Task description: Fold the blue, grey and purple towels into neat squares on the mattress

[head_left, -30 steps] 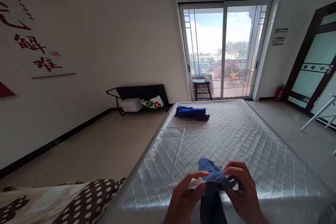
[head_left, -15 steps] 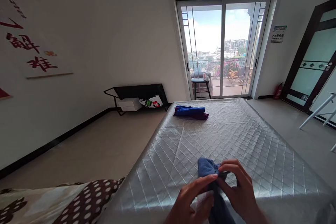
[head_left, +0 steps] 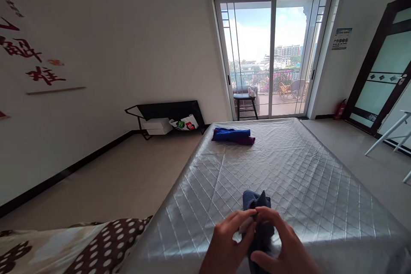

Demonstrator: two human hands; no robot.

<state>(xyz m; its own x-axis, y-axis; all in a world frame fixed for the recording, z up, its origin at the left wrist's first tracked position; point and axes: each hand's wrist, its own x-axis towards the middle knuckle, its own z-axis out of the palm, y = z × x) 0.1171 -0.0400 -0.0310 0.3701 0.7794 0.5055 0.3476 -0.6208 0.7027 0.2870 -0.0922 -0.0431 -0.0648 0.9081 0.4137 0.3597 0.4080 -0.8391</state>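
A dark blue denim-like garment (head_left: 257,199), folded into a narrow strip, lies at the near end of a silver quilted mattress cover (head_left: 199,205). My left hand (head_left: 229,239) is closed on its left side, with fingers and thumb pinching the fabric. My right hand (head_left: 282,239) curves around the right side of the strip, its index fingertip meeting my left fingertips and its thumb lower down on the cloth. A pointed flap of fabric stands up just beyond the fingers. My hands hide much of the garment's middle.
Folded blue and maroon cloths (head_left: 233,135) lie at the far left of the cover. A polka-dot blanket (head_left: 109,244) is at the lower left. Beyond stand a low black rack (head_left: 173,113) by the wall, a sliding glass door (head_left: 272,55) and a white-legged stand (head_left: 385,135) at right.
Both hands have shifted slightly left on the garment. A pointed flap now stands up at its far end, and my right thumb has moved down, away from the index finger.
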